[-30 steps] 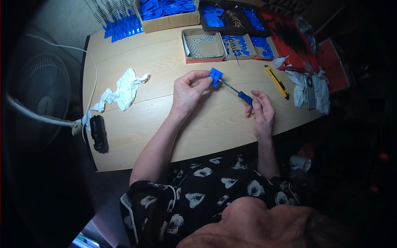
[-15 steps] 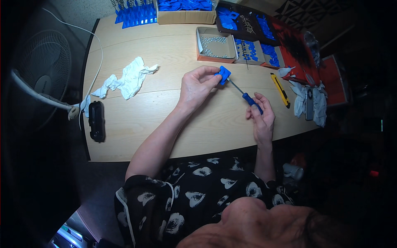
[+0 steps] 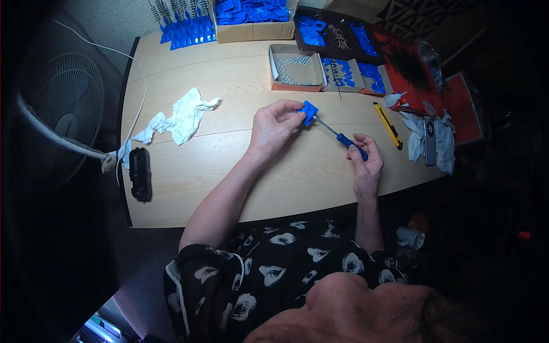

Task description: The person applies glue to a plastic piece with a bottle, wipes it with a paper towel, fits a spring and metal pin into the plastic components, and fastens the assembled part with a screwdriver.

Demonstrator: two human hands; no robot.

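The person wears a black short-sleeved top printed all over with white, petal-like shapes, with a thin pale trim along the sleeve edge. Both forearms are bare from the sleeve down. The left hand (image 3: pixel 273 127) and right hand (image 3: pixel 365 163) are bare, without gloves; rings or a watch cannot be made out.

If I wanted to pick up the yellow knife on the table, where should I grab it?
Probably grab the yellow knife around the middle of its long handle, pinching its two long sides from above. It lies flat on the table, long and narrow, with bare wood on both sides. It is right of the right hand and the screwdriver, so coming straight down keeps clear of them.
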